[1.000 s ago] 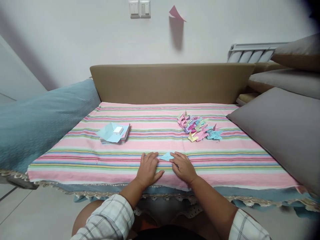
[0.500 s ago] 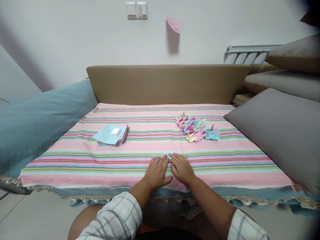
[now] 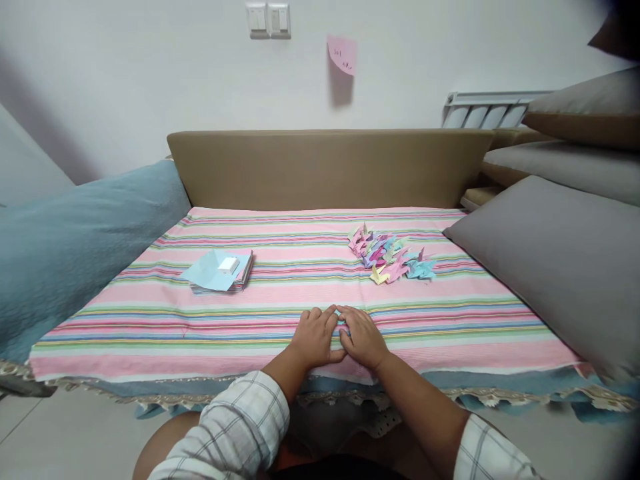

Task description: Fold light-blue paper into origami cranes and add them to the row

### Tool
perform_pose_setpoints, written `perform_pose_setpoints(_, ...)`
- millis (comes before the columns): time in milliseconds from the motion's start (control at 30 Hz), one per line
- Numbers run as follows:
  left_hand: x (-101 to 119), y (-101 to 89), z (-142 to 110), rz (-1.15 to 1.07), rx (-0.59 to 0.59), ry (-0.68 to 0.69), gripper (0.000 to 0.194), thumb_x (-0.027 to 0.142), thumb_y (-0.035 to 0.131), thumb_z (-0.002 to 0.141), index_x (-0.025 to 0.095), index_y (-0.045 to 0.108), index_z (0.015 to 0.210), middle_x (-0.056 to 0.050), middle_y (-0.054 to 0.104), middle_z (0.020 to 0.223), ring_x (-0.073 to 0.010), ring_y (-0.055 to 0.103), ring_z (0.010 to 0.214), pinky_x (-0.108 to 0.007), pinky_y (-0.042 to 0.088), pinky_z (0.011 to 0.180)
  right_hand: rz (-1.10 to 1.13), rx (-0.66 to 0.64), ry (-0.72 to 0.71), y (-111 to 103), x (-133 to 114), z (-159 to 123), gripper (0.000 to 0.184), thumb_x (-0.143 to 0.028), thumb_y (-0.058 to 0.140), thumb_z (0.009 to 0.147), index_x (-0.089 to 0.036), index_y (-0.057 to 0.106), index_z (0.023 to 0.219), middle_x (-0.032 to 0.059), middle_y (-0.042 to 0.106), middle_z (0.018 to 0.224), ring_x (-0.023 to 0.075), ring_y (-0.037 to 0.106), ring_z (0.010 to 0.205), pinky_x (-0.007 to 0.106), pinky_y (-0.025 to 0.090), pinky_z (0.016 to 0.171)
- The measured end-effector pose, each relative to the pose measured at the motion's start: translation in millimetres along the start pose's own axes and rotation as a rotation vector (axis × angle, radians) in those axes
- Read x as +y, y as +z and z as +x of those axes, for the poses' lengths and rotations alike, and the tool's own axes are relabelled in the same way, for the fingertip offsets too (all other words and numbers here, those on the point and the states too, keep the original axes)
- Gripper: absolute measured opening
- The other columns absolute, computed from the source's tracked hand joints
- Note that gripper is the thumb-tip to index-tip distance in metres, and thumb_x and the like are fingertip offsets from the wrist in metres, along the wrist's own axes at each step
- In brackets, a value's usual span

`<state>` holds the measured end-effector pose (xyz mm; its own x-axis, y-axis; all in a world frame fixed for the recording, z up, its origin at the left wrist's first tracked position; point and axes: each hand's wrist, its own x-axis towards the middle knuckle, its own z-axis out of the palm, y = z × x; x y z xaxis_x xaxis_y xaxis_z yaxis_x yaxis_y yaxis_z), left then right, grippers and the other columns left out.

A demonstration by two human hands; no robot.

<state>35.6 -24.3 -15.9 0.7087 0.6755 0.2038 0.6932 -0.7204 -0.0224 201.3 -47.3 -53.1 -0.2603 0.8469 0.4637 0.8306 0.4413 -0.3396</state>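
My left hand [image 3: 315, 339] and my right hand [image 3: 363, 339] meet at the front middle of the striped cloth [image 3: 280, 293]. Their fingertips come together over a small light blue piece of paper [image 3: 342, 318] and press it against the cloth. Only a sliver of the paper shows between the fingers, so its folded shape is hidden. Both thumbs point inward, nearer to me. Farther back on the right lies a cluster of folded paper cranes [image 3: 383, 257] in pink, purple, green, yellow and blue.
On the left sits a stack of paper squares [image 3: 245, 281] with a loose blue sheet [image 3: 205, 270] and a small white block [image 3: 229, 265] on top. Grey cushions [image 3: 545, 247] border the right, a blue bolster [image 3: 95, 220] the left, a brown backrest [image 3: 325, 170] the rear.
The blue paper is now more covered by my fingertips, which have drawn slightly closer together. My view has shifted a little to the right; the cranes and stack stay put.
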Motion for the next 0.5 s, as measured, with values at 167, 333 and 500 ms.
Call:
perform_pose_setpoints(167,0.2,2.2,-1.2,-0.004,0.029,-0.006,0.066,0.057,0.053,0.070,0.019,0.048,0.123,-0.010,0.045,0.136,-0.0288,0.045,0.100,-0.043,0.034,0.083,-0.050,-0.023,0.071,-0.6,-3.9,1.4,0.037,-0.020,0.045,0.079,-0.016,0.051,0.115,0.0089,0.053,0.130,0.0233,0.040,0.125,0.048,0.016,0.108)
perform_pose_setpoints(333,-0.7,4.2,-1.7,-0.009,0.027,-0.004,0.064,0.058,0.051,0.071,0.018,0.050,0.121,-0.009,0.045,0.137,-0.0291,0.044,0.101,-0.044,0.034,0.083,-0.098,-0.032,0.179,-1.6,-7.9,2.5,0.040,-0.025,0.045,0.080,-0.016,0.049,0.119,0.0098,0.056,0.126,0.0240,0.040,0.125,0.053,0.005,0.109)
perform_pose_setpoints(500,-0.5,2.7,-1.0,0.000,-0.016,-0.020,0.068,0.061,0.055,0.068,0.018,0.050,0.120,-0.011,0.042,0.138,-0.0302,0.043,0.103,-0.045,0.033,0.085,-0.155,-0.045,0.306,-4.3,-4.2,1.2,0.055,-0.038,0.048,0.080,-0.014,0.041,0.129,0.0126,0.053,0.129,0.0274,0.037,0.127,0.057,-0.001,0.107)
